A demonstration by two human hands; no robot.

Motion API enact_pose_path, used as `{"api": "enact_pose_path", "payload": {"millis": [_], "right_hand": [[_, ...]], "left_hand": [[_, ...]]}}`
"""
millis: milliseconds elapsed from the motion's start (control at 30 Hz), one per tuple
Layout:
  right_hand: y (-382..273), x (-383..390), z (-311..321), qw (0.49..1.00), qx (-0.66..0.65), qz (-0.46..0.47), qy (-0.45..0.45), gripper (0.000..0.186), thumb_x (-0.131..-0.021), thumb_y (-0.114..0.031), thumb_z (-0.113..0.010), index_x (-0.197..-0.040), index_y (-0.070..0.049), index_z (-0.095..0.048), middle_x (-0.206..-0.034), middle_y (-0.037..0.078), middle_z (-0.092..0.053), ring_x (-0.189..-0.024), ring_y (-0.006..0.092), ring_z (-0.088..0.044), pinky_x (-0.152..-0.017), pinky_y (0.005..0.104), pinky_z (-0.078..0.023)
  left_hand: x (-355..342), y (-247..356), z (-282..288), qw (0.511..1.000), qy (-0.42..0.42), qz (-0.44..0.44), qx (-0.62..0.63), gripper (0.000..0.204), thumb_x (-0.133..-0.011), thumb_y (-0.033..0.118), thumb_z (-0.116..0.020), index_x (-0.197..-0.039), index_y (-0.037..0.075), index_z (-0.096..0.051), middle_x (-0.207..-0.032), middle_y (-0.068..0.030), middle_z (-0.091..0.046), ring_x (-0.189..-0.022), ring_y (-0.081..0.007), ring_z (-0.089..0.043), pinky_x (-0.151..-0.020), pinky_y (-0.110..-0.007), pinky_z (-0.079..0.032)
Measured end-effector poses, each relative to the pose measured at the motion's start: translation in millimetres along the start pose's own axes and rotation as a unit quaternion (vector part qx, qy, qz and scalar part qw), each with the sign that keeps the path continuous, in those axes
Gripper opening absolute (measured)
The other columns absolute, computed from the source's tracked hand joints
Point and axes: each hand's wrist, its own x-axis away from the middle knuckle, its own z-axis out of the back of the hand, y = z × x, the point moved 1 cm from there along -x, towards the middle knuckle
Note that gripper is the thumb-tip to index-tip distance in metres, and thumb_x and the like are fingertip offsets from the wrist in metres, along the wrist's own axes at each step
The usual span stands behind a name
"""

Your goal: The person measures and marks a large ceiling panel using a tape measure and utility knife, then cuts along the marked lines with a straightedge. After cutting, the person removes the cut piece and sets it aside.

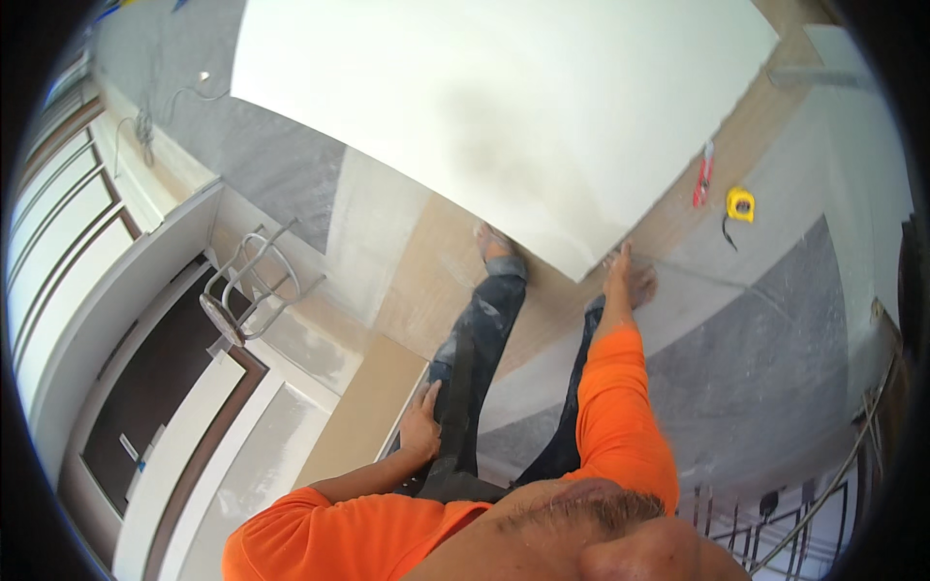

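Observation:
A large white board (504, 107) fills the upper middle of the view, its nearest corner pointing toward me between my bare feet. My right hand (617, 274) reaches down to the board's edge just right of that corner and grips it, the fingers partly hidden. Against my left thigh lies my left hand (420, 423), fingers stretched along the dark jeans (475, 334), holding nothing that shows. Beside the board's right edge are a red utility knife (703, 176) and a yellow tape measure (740, 204) with a black strap.
A metal-legged stool (254, 290) lies on its side at the left. Tan board (358, 412) and white panels are near my left side. A cable (145, 131) runs along the far left. Thin metal rods (814, 513) stand at the lower right.

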Motion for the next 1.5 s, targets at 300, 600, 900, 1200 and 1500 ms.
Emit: {"api": "enact_pose_path", "payload": {"millis": [300,600,900,1200,1500], "right_hand": [[51,-29,-110,0.969,-0.072,0.232,0.036,0.082,-0.104,-0.056,-0.041,-0.155,0.006,-0.025,-0.159,0.025,-0.031,-0.146,0.0366,-0.033,-0.12,0.0451,-0.025],[108,129,84,0.96,-0.252,0.041,-0.114,0.092,-0.099,-0.067,-0.047,-0.157,0.002,-0.027,-0.154,0.02,-0.045,-0.142,0.0361,-0.043,-0.117,0.0495,-0.033],[113,174,295,0.956,-0.146,0.202,-0.156,0.083,-0.102,-0.063,-0.046,-0.149,0.005,-0.041,-0.151,0.023,-0.048,-0.135,0.0358,-0.051,-0.116,0.0466,-0.035],[91,230,391,0.909,-0.234,0.254,-0.231,0.075,-0.103,-0.059,-0.045,-0.143,0.006,-0.049,-0.145,0.025,-0.053,-0.135,0.0352,-0.052,-0.115,0.0439,-0.036],[57,271,437,0.96,0.032,0.278,-0.001,0.062,-0.101,-0.048,-0.042,-0.131,0.002,-0.063,-0.136,0.028,-0.06,-0.127,0.0424,-0.058,-0.109,0.0486,-0.042]], "left_hand": [[-15,-24,15,0.999,-0.035,0.012,0.005,0.069,-0.087,0.023,-0.066,-0.152,0.016,-0.043,-0.15,-0.0192,-0.048,-0.133,-0.0404,-0.052,-0.11,-0.047,-0.044],[3,-36,64,0.977,-0.035,0.009,0.208,0.094,-0.087,0.069,-0.061,-0.153,0.005,-0.041,-0.146,-0.0302,-0.051,-0.136,-0.0437,-0.05,-0.113,-0.048,-0.041],[-26,0,288,0.797,-0.033,-0.074,0.599,0.111,-0.084,0.078,-0.06,-0.161,0.006,-0.024,-0.143,-0.0288,-0.052,-0.133,-0.0394,-0.053,-0.099,-0.049,-0.053],[-83,139,513,0.607,-0.001,-0.158,0.779,0.092,-0.095,0.054,-0.066,-0.152,-0.009,-0.029,-0.151,-0.0245,-0.046,-0.136,-0.0378,-0.049,-0.108,-0.054,-0.044],[-29,200,615,0.689,0.029,-0.241,0.683,0.059,-0.102,0.041,-0.059,-0.133,-0.008,-0.051,-0.128,-0.0234,-0.064,-0.11,-0.0345,-0.069,-0.093,-0.05,-0.059]]}}
